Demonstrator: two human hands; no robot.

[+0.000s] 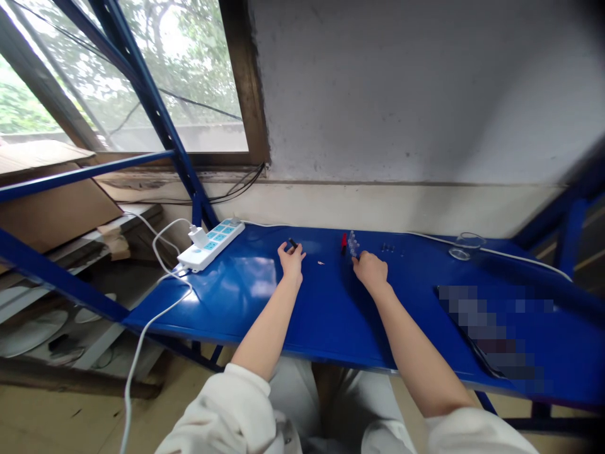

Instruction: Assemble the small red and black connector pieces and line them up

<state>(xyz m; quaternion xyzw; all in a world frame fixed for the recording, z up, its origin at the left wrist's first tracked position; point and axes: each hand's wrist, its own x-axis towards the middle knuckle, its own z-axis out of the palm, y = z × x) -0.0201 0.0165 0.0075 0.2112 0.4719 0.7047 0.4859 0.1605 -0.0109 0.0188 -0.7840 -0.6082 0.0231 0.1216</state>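
My left hand (292, 260) is raised a little over the blue tabletop, with thumb and fingers closed around a small black stick-like piece (293, 242). To the right, my right hand (371, 270) is low over the table, its fingers curled together at the near end of a cluster of small clear plastic pieces (353, 242). Whether those fingertips pinch one of the pieces is hidden. A small red and black object (344, 243) stands just left of the clear cluster. Between my hands lies a tiny pale scrap (321, 263).
Several tiny clear parts (387, 248) lie right of my right hand. Farther right are a clear glass dish (467, 246) and a dark, pixelated flat object (486, 328). A white power strip (212, 244) with cables lies at the left. Blue frame posts (182, 157) flank the table (331, 321).
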